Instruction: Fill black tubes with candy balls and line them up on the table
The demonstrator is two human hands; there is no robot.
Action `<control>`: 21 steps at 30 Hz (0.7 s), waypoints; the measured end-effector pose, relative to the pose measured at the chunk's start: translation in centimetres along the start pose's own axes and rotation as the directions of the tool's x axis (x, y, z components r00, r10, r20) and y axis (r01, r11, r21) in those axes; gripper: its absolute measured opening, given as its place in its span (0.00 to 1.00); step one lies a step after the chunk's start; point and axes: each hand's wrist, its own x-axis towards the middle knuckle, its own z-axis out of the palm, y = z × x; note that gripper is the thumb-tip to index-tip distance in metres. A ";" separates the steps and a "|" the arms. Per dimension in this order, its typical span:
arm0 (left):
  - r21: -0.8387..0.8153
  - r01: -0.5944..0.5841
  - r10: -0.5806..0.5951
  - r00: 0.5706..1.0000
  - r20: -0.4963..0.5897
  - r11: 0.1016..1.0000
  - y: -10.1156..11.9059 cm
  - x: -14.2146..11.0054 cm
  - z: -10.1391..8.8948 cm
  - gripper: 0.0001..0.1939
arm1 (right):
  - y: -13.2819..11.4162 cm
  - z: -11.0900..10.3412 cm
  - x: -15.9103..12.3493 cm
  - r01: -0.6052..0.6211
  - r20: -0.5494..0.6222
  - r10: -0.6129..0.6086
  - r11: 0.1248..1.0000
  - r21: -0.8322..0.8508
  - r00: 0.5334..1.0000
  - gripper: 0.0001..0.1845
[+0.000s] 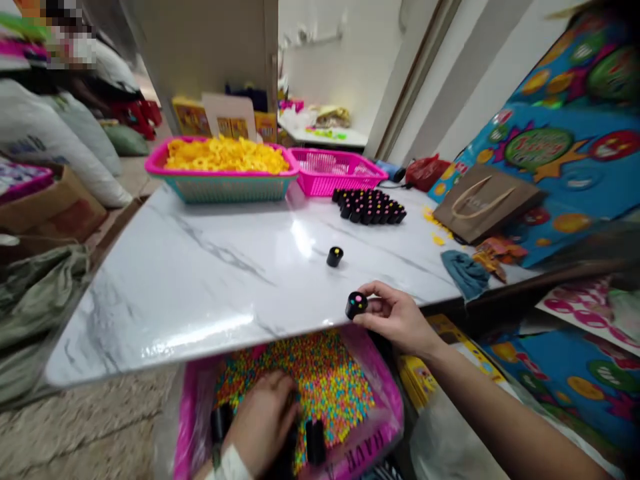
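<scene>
Below the table (175, 287), the left hand (265, 407) sits in a tray (395, 403) of pellets (345, 387), fingers curled, hold not discernible. At the table's near edge, the right hand (400, 321) pinches a black cylinder (357, 306) by its sides, apparently leaving the dotted top exposed; on the table beyond, a lone cylinder (335, 258) fronts a packed group (371, 207)

Below the bench (165, 293), the left hand (265, 410) is wearing a white band (231, 465) around its wrist, cuff or wrap not showing clearly. Nearer the bench's right end, the right forearm (480, 400) is showing bare.
</scene>
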 end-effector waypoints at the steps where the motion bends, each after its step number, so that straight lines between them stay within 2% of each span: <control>1: 0.009 -0.046 0.046 0.998 -0.039 0.999 0.6 -0.1 -0.5 0.07 | -0.3 -0.4 0.7 -0.007 0.005 0.007 1.000 -0.027 1.000 0.19; 3: -0.025 -0.148 0.145 0.985 -0.093 0.989 2.0 0.3 -2.2 0.08 | -0.5 -1.1 1.9 0.037 -0.011 -0.038 0.992 -0.118 0.999 0.19; 5: -0.094 -0.179 0.163 0.974 -0.154 0.979 3.7 1.7 -4.8 0.07 | -0.3 -1.9 2.9 0.079 -0.074 -0.097 0.972 -0.221 0.993 0.18; 8: -0.158 -0.070 0.038 0.979 -0.198 0.985 5.6 5.5 -9.2 0.08 | 0.6 -2.8 4.4 0.062 -0.165 -0.131 0.926 -0.372 0.978 0.16; 11: -0.206 0.004 -0.031 0.991 -0.130 0.979 6.7 10.3 -12.4 0.22 | 1.0 -3.1 5.7 0.029 -0.176 -0.124 0.885 -0.464 0.976 0.13; 13: -0.189 0.023 -0.045 0.993 -0.110 0.982 7.1 13.3 -13.5 0.29 | 0.9 -2.8 6.4 0.046 -0.152 -0.136 0.872 -0.488 0.979 0.12; 15: -0.106 0.027 -0.042 0.990 -0.135 0.994 7.2 15.9 -14.2 0.30 | 0.6 -2.4 7.3 0.073 -0.129 -0.163 0.849 -0.523 0.978 0.10; 18: 0.013 0.016 -0.013 0.981 -0.191 1.000 6.8 19.3 -14.5 0.23 | 0.3 -2.2 9.2 0.071 -0.117 -0.176 0.795 -0.602 0.978 0.07; 21: 0.043 0.047 -0.036 0.974 -0.223 0.998 6.0 22.4 -15.1 0.16 | 0.5 -2.6 12.1 0.031 -0.127 -0.179 0.685 -0.728 0.976 0.08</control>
